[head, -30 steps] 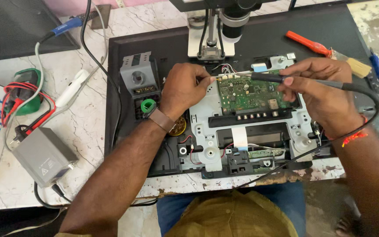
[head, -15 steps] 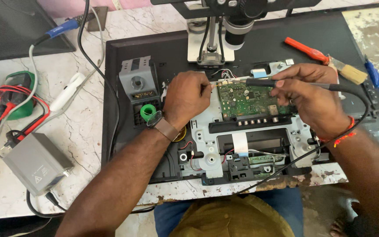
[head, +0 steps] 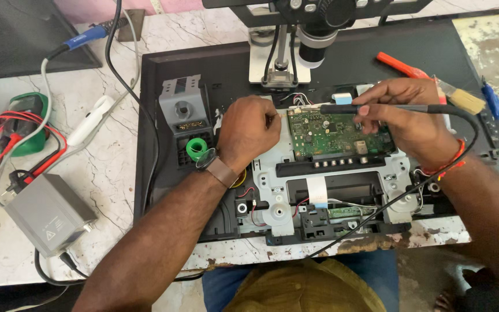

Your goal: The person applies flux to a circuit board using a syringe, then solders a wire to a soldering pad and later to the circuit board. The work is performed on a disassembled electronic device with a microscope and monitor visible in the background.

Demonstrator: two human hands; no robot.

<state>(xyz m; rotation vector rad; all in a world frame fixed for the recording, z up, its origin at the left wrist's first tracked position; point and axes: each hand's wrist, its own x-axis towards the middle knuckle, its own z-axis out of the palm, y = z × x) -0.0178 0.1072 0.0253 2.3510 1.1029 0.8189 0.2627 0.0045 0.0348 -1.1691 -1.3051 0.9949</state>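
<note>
A green circuit board [head: 333, 134] sits in a grey metal chassis [head: 330, 190] on a black mat. My right hand [head: 402, 118] is shut on a black soldering iron [head: 371, 108], holding it level with the tip pointing left over the board's upper left corner. My left hand [head: 248, 132] is closed beside the board's left edge, pinching what looks like a thin solder wire toward that same corner; the wire is barely visible. A watch with a brown strap is on my left wrist. A microscope head [head: 316, 40] hangs above the board.
A grey soldering stand [head: 183, 107] and a green solder spool [head: 198, 147] lie left of my left hand. A grey power box [head: 50, 214], red and black leads [head: 24, 144] and a white cable are on the marble top. An orange-handled tool [head: 399, 65], a brush [head: 463, 98] and blue tools [head: 498, 107] lie at the right.
Both hands stay at the board's upper left corner. The view has shifted slightly, so the things appear a little further left and lower.
</note>
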